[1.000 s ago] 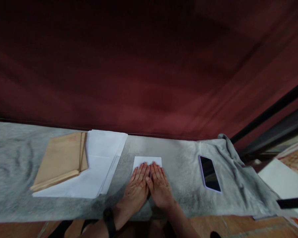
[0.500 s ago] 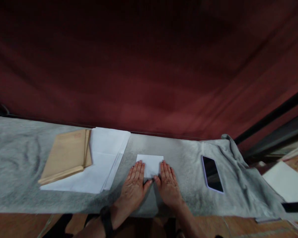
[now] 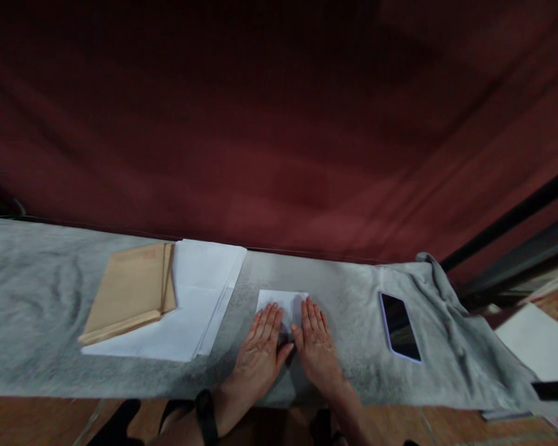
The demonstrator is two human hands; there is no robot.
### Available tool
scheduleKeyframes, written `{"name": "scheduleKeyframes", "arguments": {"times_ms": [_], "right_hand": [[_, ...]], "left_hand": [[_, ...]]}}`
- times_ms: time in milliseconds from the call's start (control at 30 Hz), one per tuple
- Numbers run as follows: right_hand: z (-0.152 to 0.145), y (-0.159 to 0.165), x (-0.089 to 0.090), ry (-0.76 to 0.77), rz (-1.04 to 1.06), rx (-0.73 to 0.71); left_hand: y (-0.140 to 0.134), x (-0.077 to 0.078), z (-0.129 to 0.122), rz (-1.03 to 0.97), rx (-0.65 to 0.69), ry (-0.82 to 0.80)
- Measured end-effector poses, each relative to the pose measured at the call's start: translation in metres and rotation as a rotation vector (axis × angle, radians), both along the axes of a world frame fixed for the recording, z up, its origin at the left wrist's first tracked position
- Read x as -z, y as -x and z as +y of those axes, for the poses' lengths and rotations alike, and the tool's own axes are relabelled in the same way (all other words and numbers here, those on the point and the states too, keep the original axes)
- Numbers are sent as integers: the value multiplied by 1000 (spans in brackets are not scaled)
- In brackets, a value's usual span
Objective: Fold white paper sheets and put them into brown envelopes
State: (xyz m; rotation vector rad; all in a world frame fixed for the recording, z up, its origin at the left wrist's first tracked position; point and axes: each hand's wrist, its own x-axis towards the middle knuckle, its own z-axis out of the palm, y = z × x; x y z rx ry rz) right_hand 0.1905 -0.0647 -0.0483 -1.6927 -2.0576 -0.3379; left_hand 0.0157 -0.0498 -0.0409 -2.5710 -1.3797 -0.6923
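Observation:
A small folded sheet of white paper [image 3: 288,302] lies flat on the grey cloth, in front of me. My left hand [image 3: 259,350] rests palm down on its left part, fingers stretched out. On the right side of the paper my right hand [image 3: 317,347] also lies flat, fingers extended and thumb pointing inward. Both thumbs are near each other at the paper's near edge. The hands cover the paper's sides and lower corners.
Brown envelopes [image 3: 130,279] lie on a stack of white paper sheets [image 3: 204,266] at the left. A phone [image 3: 400,328] in a lilac case lies at the right. Grey cloth [image 3: 348,291] covers the narrow surface, with a dark red backdrop [image 3: 279,155] behind it.
My left hand has slid slightly right and inward over the paper. My right hand stays nearly in place, its thumb shifted a little upward.

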Motion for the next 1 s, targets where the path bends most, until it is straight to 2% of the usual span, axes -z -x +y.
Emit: {"name": "scheduleKeyframes", "arguments": {"times_ms": [100, 233, 533, 667, 800, 1000], "right_hand": [[1, 4, -2, 57, 24, -53], [0, 3, 2, 78, 30, -39], [0, -10, 6, 70, -21, -4], [0, -16, 3, 136, -10, -17], [6, -18, -4, 205, 49, 5], [21, -6, -6, 191, 114, -48]], "left_hand": [[-2, 4, -2, 6, 45, -1], [-2, 9, 2, 10, 50, 19], [1, 11, 22, 31, -106, 54], [0, 8, 33, 13, -134, 65], [-9, 1, 36, 7, -63, 73], [-15, 1, 33, 51, 10, 101]]}}
